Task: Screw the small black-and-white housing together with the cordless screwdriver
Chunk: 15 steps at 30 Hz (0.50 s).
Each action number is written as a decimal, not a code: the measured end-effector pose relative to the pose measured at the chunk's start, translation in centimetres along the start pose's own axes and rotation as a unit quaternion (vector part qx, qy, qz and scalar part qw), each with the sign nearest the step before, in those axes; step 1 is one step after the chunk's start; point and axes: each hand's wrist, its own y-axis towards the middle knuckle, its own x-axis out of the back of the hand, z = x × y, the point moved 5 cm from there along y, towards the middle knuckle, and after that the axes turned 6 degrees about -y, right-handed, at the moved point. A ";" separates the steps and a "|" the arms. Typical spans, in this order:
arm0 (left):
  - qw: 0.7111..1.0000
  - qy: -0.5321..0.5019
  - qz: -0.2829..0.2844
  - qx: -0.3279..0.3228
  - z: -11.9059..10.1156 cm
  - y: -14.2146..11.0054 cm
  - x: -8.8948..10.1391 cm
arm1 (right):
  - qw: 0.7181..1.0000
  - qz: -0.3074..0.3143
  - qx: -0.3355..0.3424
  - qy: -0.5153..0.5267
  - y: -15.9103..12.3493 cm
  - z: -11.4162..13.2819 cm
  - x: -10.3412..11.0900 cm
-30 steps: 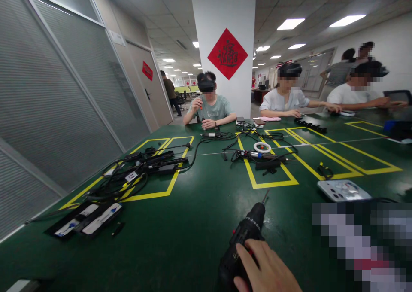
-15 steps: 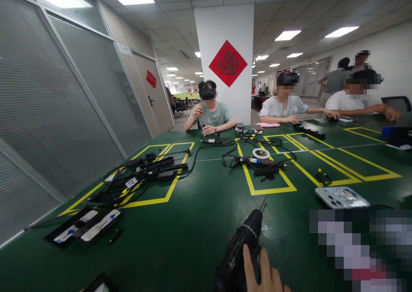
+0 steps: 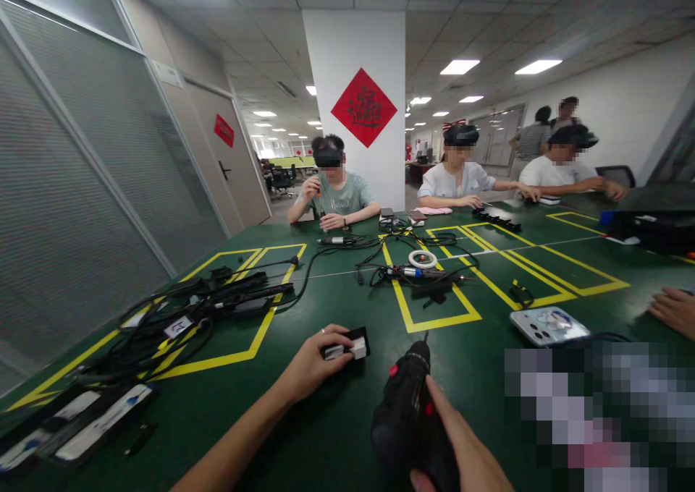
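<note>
My right hand (image 3: pixel 465 434) is wrapped round a black cordless drill (image 3: pixel 399 412) with red buttons, its bit pointing away from me. To the left of the drill, my left hand (image 3: pixel 324 354) grips a small black box (image 3: pixel 363 335) with white parts in it. A ring shows on one of its fingers. Box and drill bit are apart. The fingers on the drill's handle are partly hidden.
Cables and black tools (image 3: pixel 217 304) crowd the table's left side. Two black cases with white panels (image 3: pixel 103 423) lie nearer. Ahead are another tool (image 3: pixel 413 271) and a white ring (image 3: pixel 422 259). A phone (image 3: pixel 548 325) and a person's hand (image 3: pixel 673 310) are at right.
My left hand has come into view with the small black box. The drill has turned more upright in my right hand. The view has swung a little to the right.
</note>
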 end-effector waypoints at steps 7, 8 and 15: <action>0.998 -0.029 0.006 -0.051 1.2 2.8 -1.8 | 0.954 0.017 0.041 0.296 2.9 4.3 5.5; 0.998 -0.029 0.005 -0.050 1.2 2.5 -1.7 | 0.953 0.026 0.045 0.298 3.3 4.9 5.6; 0.997 -0.039 -0.007 -0.060 1.1 2.0 -1.2 | 0.969 0.019 0.020 0.247 2.9 5.5 3.9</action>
